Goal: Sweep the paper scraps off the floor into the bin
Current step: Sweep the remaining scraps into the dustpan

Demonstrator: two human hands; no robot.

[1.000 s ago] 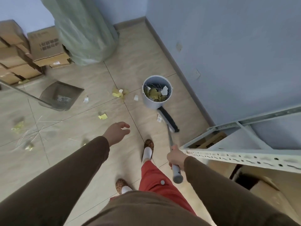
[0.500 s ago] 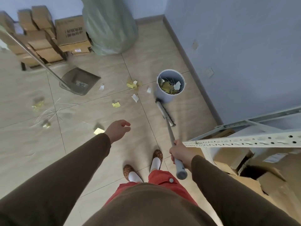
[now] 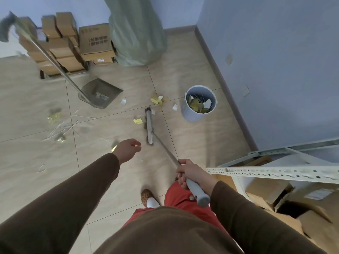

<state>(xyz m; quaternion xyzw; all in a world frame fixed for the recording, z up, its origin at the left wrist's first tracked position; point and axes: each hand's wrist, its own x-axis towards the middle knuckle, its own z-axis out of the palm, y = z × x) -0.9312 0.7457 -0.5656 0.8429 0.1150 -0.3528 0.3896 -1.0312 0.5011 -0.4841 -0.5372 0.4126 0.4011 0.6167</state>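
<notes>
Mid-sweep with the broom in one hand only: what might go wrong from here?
1. The right hand alone grips the broom; the left hand hangs free, so strokes may wander.
2. The dustpan stands apart from the yellow scraps; a hard sweep may scatter them.
3. The bin stands close to the scraps; the broom head could knock it over and spill it.

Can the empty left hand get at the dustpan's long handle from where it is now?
Probably not without a step forward. The left hand hangs open over bare floor, well short of the dustpan handle, which slants away up and left. Nothing blocks the path. The right hand grips the broom.
</notes>
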